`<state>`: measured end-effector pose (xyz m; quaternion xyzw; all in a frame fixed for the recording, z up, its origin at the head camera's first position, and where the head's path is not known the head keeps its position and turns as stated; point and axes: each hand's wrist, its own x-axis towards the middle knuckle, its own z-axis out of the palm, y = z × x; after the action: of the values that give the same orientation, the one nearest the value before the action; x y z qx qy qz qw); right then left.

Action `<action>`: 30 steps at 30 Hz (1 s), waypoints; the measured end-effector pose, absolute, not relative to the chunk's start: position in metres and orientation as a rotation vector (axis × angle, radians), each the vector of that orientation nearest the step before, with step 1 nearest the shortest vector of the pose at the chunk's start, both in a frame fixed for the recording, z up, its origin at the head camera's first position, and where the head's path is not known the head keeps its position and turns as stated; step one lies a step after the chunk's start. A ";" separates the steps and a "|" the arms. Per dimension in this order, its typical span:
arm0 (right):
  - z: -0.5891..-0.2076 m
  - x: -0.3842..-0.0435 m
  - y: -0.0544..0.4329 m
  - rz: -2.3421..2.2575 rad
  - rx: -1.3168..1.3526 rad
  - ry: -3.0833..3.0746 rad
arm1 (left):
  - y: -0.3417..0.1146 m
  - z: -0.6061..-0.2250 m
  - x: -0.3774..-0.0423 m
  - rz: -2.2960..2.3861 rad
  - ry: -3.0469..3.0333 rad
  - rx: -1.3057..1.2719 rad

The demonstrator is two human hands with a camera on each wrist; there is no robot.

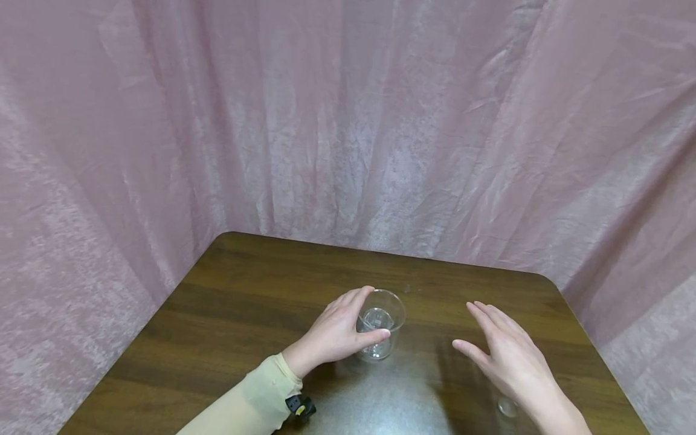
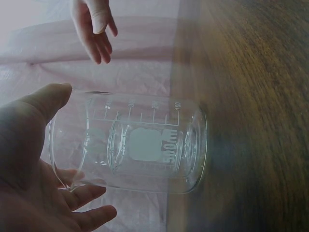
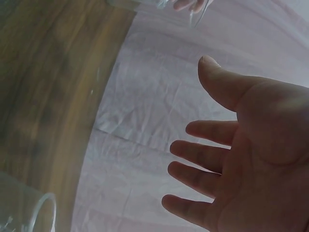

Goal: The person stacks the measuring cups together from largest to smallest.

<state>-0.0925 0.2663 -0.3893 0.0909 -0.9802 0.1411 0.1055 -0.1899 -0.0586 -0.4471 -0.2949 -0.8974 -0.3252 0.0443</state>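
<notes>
A clear glass beaker (image 2: 169, 147) with white graduations and a 500 ml mark stands on the table. A smaller glass vessel (image 1: 377, 317) sits inside it. My left hand (image 1: 339, 331) holds the beaker near its rim, thumb on the near side and fingers around the far left side. Apart from it, my right hand (image 1: 508, 359) hovers over the right of the table with thumb and fingers spread, holding nothing. Another clear glass vessel (image 1: 508, 406) lies beneath the right wrist, mostly hidden in the head view; its rim shows in the right wrist view.
The brown wooden table (image 1: 244, 290) has rounded far corners. A pink curtain (image 1: 326, 121) hangs behind it and along both sides. Below the left sleeve cuff is a small black device (image 1: 301, 406).
</notes>
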 end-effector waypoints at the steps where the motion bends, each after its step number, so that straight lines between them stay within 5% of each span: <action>1: -0.390 -0.092 0.268 0.413 0.265 -2.890 | -0.059 -0.447 -0.190 -0.995 -2.746 -0.899; 30: -0.402 -0.070 0.311 0.434 0.113 -3.014 | -0.056 -0.443 -0.188 -1.013 -2.796 -0.865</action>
<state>-0.0696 0.3106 -0.4018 0.0371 -0.9880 0.1424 0.0473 -0.1880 -0.0559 -0.4435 -0.2791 -0.9026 -0.3269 0.0222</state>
